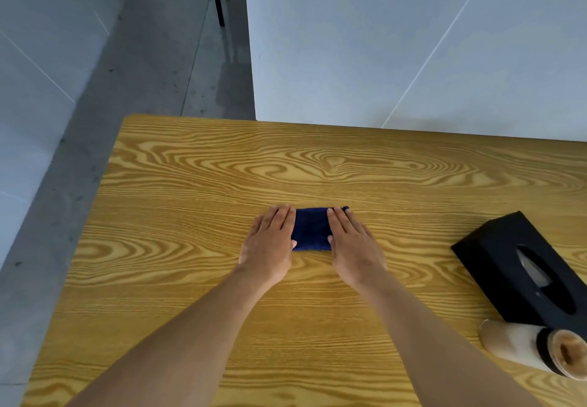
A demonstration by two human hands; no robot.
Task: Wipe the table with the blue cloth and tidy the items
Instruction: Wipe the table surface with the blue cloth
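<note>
navy cloth (311,229), yellow wood-grain table (222,168), black box (508,248)

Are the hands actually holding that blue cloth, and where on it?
Not gripped: both hands, left and right, lie flat with straight fingers pressing the folded blue cloth at its two short ends against the table.

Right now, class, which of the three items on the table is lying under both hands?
The folded blue cloth: the left hand and right hand press flat on its ends. The black tissue box and cup sit untouched.
</note>
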